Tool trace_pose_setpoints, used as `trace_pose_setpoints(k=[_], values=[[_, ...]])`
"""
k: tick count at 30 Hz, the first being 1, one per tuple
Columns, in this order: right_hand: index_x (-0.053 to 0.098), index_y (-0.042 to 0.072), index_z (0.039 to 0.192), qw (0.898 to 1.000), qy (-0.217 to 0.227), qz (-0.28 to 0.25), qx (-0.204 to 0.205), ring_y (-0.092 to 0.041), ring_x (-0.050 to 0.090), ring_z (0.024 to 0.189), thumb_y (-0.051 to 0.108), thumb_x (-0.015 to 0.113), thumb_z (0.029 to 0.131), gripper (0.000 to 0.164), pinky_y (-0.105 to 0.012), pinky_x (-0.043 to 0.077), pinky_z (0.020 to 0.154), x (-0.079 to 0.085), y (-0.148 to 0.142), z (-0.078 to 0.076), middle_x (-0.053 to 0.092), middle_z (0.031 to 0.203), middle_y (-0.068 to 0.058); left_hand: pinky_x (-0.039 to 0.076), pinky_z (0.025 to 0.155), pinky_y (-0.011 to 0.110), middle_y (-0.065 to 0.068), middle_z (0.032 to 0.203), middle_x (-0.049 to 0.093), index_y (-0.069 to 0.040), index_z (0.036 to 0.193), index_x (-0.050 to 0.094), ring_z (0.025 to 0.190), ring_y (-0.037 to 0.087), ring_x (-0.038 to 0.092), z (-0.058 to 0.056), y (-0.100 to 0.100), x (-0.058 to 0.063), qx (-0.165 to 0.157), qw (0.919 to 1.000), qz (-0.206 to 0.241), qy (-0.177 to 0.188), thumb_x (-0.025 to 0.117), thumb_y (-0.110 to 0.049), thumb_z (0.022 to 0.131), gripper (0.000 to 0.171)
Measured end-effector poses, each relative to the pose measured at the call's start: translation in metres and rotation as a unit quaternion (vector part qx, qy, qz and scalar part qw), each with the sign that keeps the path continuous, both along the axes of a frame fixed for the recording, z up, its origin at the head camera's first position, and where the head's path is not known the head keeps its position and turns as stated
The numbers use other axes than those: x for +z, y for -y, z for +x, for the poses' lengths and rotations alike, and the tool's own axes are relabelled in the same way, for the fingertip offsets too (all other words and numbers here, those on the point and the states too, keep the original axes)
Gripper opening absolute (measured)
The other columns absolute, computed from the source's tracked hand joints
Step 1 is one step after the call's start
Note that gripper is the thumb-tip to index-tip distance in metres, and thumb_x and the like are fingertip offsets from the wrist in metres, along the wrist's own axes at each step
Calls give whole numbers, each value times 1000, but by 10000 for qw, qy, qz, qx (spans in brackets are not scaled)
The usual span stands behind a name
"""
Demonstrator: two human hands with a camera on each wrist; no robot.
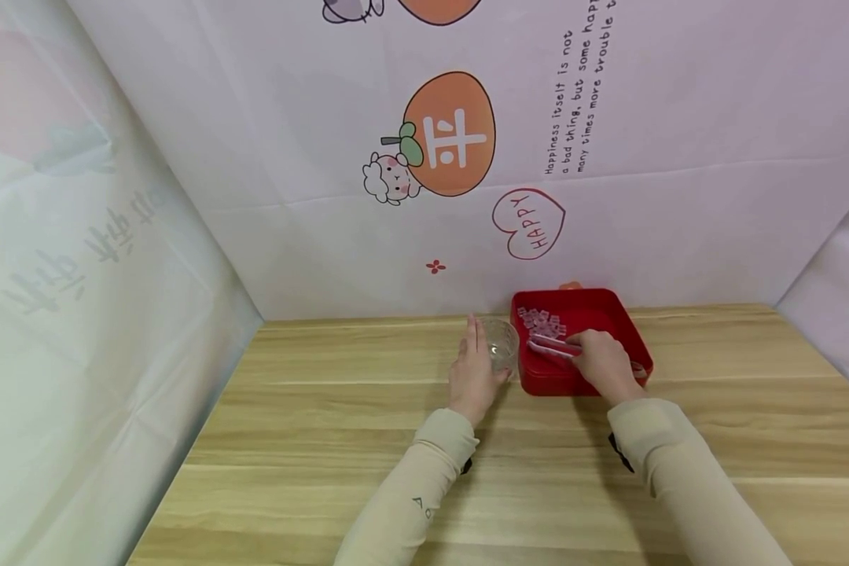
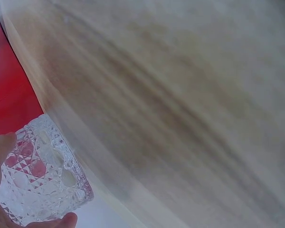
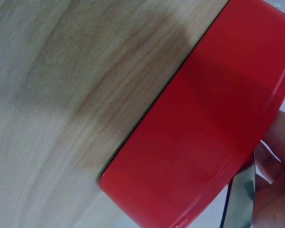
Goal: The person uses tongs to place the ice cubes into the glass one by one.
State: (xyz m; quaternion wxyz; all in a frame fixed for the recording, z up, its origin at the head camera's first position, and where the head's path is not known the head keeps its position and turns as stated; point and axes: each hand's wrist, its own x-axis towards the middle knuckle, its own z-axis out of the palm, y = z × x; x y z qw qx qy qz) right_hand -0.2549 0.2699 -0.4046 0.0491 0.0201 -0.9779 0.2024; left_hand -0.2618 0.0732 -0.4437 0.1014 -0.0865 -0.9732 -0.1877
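Observation:
My left hand (image 1: 472,377) grips a clear cut-glass cup (image 1: 502,346) that stands on the table beside a red box (image 1: 553,384). In the left wrist view, the thumb and fingers lie on either side of the faceted glass (image 2: 42,175). My right hand (image 1: 604,363) reaches over the box's near wall and holds a pair of metal tongs (image 1: 555,347). Their tips point left, close to a heap of small clear cubes (image 1: 538,321) inside the box. The right wrist view has part of the shiny tongs (image 3: 241,199) beside the curled fingers; the tips are hidden there.
A small clear item (image 1: 637,369) lies in the box's near right corner. An orange tab (image 1: 570,286) shows behind its back wall. The wood-grain table (image 1: 325,424) meets a printed white cloth backdrop (image 1: 311,251) just behind the box, with more cloth at the left and right.

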Motion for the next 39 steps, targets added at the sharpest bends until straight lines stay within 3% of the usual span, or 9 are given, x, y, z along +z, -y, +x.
trace_pose_setpoints(k=[6, 15, 22, 27, 31, 39], values=[[69, -5, 108, 10000, -35, 11, 25, -48, 62, 89, 2, 68, 81, 28, -55, 53, 68, 1, 0, 0, 66, 106, -31, 54, 91, 37, 4, 162, 15, -5, 152, 22, 133, 27, 48, 0, 1, 1, -28, 10000, 38, -31, 76, -40, 79, 96], [68, -7, 108, 10000, -17, -76, 30, -42, 63, 82, 2, 66, 83, 26, -52, 54, 67, 1, -1, 2, 67, 105, -30, 56, 84, 33, 7, 161, 20, -5, 151, 23, 130, 25, 50, 1, 1, -2, -26, 9998, -48, -215, 76, -41, 78, 97], [69, -7, 106, 9995, -295, -20, 64, -47, 63, 89, 2, 66, 82, 25, -55, 53, 69, 3, -4, 4, 67, 106, -30, 56, 85, 33, 5, 161, 19, -5, 151, 24, 130, 25, 50, 2, 1, 0, -21, 9998, -83, -199, 76, -41, 79, 96], [69, -8, 107, 9991, -405, -104, 28, -41, 64, 81, 1, 66, 82, 27, -49, 53, 62, 8, -10, 5, 67, 105, -31, 56, 86, 34, 6, 161, 18, -5, 151, 23, 130, 26, 50, 2, 0, -1, -14, 9998, -81, -175, 76, -40, 78, 97], [67, -10, 109, 9987, -464, -201, -6, -40, 62, 83, 0, 65, 82, 28, -50, 53, 70, 11, -17, 6, 66, 105, -32, 56, 87, 34, 6, 162, 17, -5, 152, 23, 131, 26, 50, 2, 0, 0, -17, 9999, -100, -136, 76, -40, 79, 97], [64, -11, 113, 9984, -461, -319, 28, -31, 55, 73, 0, 66, 84, 31, -30, 44, 57, 28, -26, 11, 65, 104, -34, 55, 89, 34, 5, 162, 17, -6, 152, 21, 132, 25, 49, 2, -1, 2, -11, 9999, -135, -49, 75, -41, 80, 97]])
